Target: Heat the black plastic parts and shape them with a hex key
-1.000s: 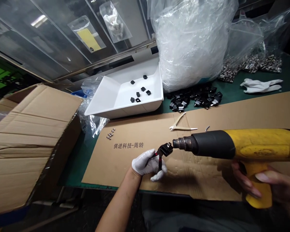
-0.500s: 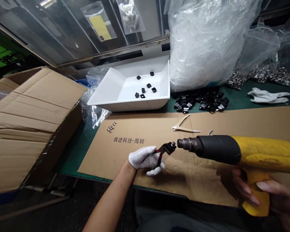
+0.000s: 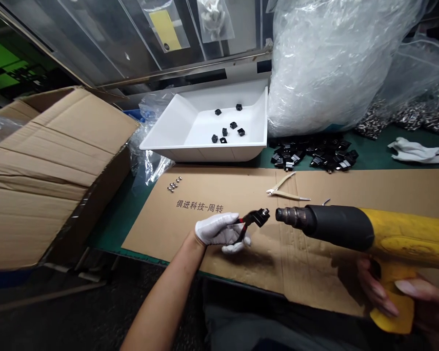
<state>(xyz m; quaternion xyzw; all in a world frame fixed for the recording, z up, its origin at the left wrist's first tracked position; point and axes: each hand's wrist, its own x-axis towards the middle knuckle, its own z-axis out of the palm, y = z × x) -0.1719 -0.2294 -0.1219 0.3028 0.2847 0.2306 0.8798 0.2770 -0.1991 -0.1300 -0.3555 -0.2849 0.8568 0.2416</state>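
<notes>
My left hand (image 3: 219, 231), in a white glove, is closed around the handles of pliers (image 3: 243, 230) with red and black on them. At the jaw end of the pliers sits a small black block (image 3: 259, 218) with a shiny metal bit at its tip; the jaws themselves are hard to make out. Bare and wrapped round the yellow grip, my right hand (image 3: 420, 297) holds a heat gun (image 3: 398, 239). Its stepped metal nozzle (image 3: 294, 217) points left at the block, a short gap away.
Beyond the cardboard sheet (image 3: 149, 219) stands a white tray (image 3: 205, 154) with several black blocks. Light-handled cutters (image 3: 286, 194), small metal pieces (image 3: 173, 185) and a hex key (image 3: 326, 202) lie on the sheet. Black parts (image 3: 314, 153), a plastic bag (image 3: 325, 68) and a carton (image 3: 58, 161) surround it.
The camera view has shifted, so most of the scene sits further right. The gap between nozzle and block looks slightly wider. Both hands keep their holds.
</notes>
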